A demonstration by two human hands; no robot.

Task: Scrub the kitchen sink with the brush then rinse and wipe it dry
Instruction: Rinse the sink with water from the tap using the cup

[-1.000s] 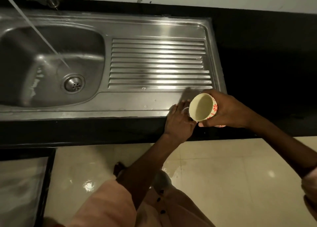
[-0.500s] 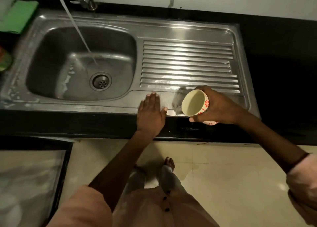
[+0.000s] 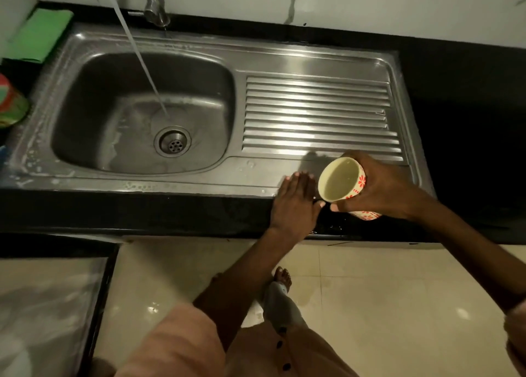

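sink: stainless steel sink (image 3: 199,40) set in black bench (image 3: 455,92), basin on left, ribbed drainboard (image 3: 316,114) on right
water: stream (image 3: 136,52) falls from above slantwise into basin, lands just above drain (image 3: 172,141); wet sheen and foam patches on basin floor
tap: metal spout (image 3: 155,3) at back wall behind basin; a thin trickle below its tip
suds: white foam specks along left and front rim of sink
left hand: left hand (image 3: 296,203) flat, fingers straight and together, palm down, pressed on front rim of sink and bench edge, grasping nothing
right hand: right hand (image 3: 381,188) wraps around cup (image 3: 341,180), fingers and thumb curled on its side
cup: pale inside, white outside with red flower print, tilted with mouth toward left hand, held over front right corner of sink, just beside left thumb; contents cannot tell
green cloth: green cloth (image 3: 37,35) on bench at back left of sink
container: red-green container (image 3: 11,103) at far left edge, partly cut off
floor: glossy pale tiles (image 3: 398,291), bare foot (image 3: 281,277) visible below bench
brush: cannot tell where it is
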